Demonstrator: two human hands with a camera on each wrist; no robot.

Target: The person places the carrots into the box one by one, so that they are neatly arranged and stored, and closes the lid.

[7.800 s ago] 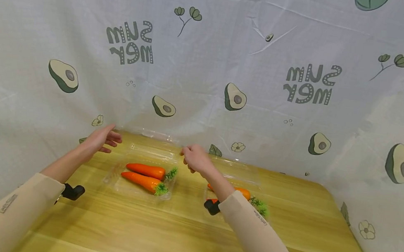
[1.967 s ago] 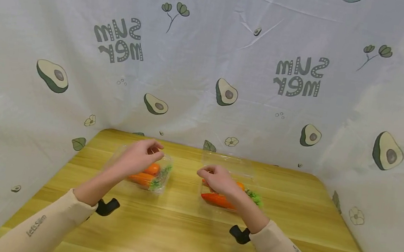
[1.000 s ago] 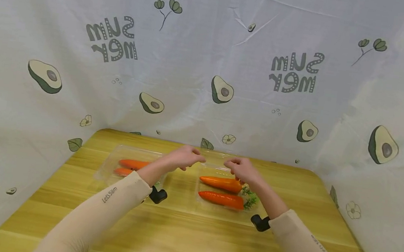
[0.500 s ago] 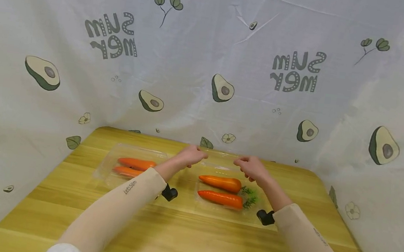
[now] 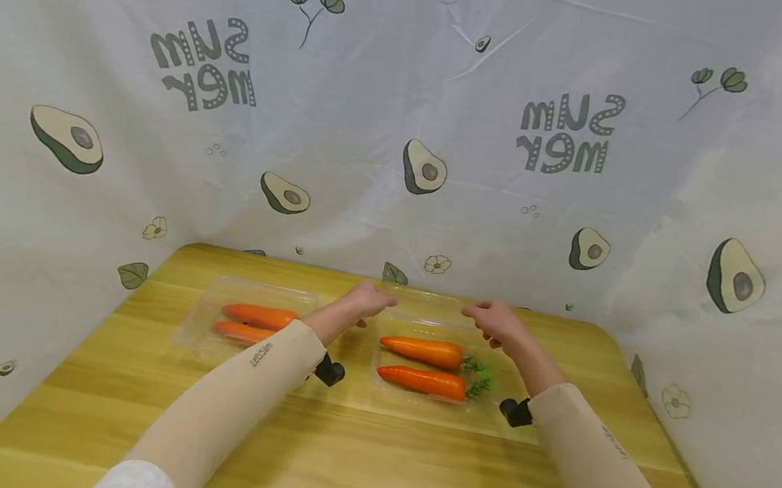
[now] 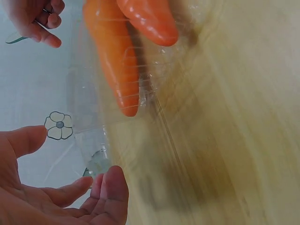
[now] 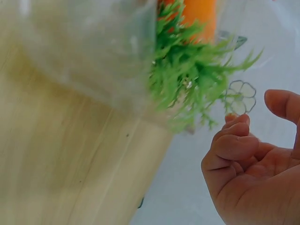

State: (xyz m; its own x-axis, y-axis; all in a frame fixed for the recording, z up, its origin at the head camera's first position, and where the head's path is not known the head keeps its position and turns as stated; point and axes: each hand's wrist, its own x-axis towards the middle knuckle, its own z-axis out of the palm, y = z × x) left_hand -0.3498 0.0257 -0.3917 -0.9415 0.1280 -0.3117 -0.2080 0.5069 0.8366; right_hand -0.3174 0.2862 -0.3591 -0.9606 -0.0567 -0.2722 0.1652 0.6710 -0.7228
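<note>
Two orange carrots with green tops, one of them this carrot (image 5: 425, 351), lie in the clear plastic box (image 5: 410, 397) at right. Its transparent lid (image 5: 422, 305) is folded back along the far side. At the lid's left end my left hand (image 5: 364, 303) hovers, fingers loosely bent and thumb apart. My right hand (image 5: 495, 322) is by the lid's right end; the right wrist view shows its fingers curved with a gap to the thumb, beside the leafy carrot top (image 7: 183, 75). Neither hand visibly holds anything.
Left of it, another clear box (image 5: 196, 326) holds two carrots under its lowered lid, partly hidden by my left forearm. Both boxes rest on the wooden table (image 5: 366, 459). A white avocado-print curtain (image 5: 370, 113) hangs close behind and at the sides.
The left box's lid, raised at first, has come down over its carrots. Both hands then moved right to the second box's lid, and lately the right hand shifted slightly farther right.
</note>
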